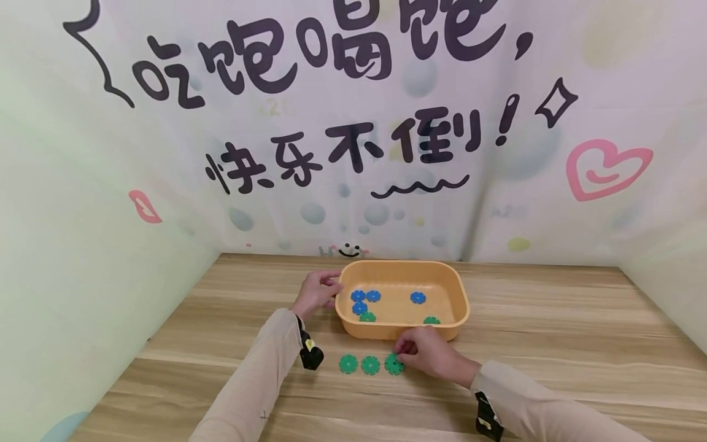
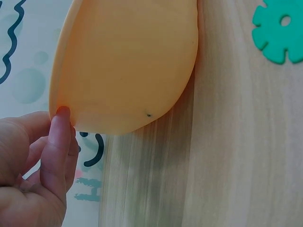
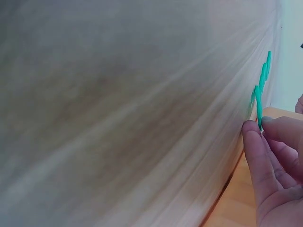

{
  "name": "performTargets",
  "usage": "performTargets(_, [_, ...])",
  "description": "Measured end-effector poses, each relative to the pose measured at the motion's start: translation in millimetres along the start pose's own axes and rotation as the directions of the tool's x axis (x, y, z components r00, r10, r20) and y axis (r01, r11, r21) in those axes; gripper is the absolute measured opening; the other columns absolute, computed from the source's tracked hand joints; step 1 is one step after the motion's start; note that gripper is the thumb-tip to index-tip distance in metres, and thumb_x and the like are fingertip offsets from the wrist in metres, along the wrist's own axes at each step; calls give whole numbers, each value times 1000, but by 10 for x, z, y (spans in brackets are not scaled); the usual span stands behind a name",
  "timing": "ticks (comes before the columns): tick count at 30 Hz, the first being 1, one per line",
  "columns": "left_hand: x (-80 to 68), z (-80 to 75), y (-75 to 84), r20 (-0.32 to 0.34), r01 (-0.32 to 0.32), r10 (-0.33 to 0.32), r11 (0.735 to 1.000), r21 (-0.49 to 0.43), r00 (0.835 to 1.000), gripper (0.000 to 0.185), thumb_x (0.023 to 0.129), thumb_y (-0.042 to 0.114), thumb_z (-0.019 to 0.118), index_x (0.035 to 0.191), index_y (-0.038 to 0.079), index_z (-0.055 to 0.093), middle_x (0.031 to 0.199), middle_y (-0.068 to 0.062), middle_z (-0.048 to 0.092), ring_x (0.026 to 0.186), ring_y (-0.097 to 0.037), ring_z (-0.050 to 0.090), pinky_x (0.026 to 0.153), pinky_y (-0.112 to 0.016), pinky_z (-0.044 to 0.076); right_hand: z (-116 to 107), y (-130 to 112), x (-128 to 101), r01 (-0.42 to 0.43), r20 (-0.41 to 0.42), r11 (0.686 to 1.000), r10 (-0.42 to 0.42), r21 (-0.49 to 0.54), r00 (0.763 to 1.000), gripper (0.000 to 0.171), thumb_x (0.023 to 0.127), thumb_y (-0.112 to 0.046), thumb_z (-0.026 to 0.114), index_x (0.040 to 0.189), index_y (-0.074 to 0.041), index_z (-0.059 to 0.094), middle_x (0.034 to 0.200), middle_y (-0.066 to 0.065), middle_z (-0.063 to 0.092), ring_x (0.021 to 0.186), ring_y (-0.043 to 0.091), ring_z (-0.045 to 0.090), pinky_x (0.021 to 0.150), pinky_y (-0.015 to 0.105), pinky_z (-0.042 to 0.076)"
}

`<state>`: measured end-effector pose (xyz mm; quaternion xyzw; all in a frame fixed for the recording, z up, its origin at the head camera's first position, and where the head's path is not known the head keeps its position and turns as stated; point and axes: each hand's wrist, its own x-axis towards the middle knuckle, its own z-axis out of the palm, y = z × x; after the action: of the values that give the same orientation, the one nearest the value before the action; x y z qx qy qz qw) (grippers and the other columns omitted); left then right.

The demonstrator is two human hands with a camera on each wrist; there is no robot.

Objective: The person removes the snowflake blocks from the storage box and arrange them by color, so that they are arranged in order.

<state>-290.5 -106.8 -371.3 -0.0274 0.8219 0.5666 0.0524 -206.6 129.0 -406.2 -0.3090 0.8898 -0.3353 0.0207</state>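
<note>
An orange tray [image 1: 458,305] stands on the wooden table and holds three blue snowflake discs [image 1: 365,297] and two green ones [image 1: 431,320]. My left hand [image 1: 317,291] rests against the tray's left rim [image 2: 61,101], its fingertip [image 2: 62,113] touching the edge. In front of the tray lie three green discs in a row [image 1: 370,364]. My right hand [image 1: 428,354] pinches the rightmost green disc [image 1: 393,364], seen edge-on in the right wrist view [image 3: 258,106] between thumb and fingers [image 3: 253,146]. One green disc [image 2: 279,29] shows in the left wrist view.
The wooden table [image 1: 552,344] is closed in by printed backdrop walls [image 1: 353,123] at the back and both sides. Bare wood lies to the right and left of the tray.
</note>
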Motion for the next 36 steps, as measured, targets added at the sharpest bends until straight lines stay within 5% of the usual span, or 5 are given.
performTargets(17, [-1,-1,6,1,0,0,1000,11,1000,37,84,8,60,121,6,54,91,-11,54,73,-22,58,63,-34,54,-83,1,-65,24,38,999,-25,41,999,4,77,-6,67,80,-8,65,74,-9,59,65,1,51,58,17,48])
performTargets(27, [1,-2,-2,1,-3,3,1000,7,1000,37,83,8,60,120,6,55,91,-11,54,73,-23,58,62,-33,54,-465,-178,-88,67,-2,989,-68,134,998,6,79,-6,65,83,-2,64,76,-2,62,67,5,56,60,21,51])
performTargets(36, [8,5,-7,-2,3,-3,1000,-3,1000,37,84,8,60,120,7,55,91,-11,54,73,-23,58,65,-36,54,-821,-40,76,-25,17,964,21,266,1000,17,82,-13,63,92,0,63,77,6,61,67,23,58,58,33,53])
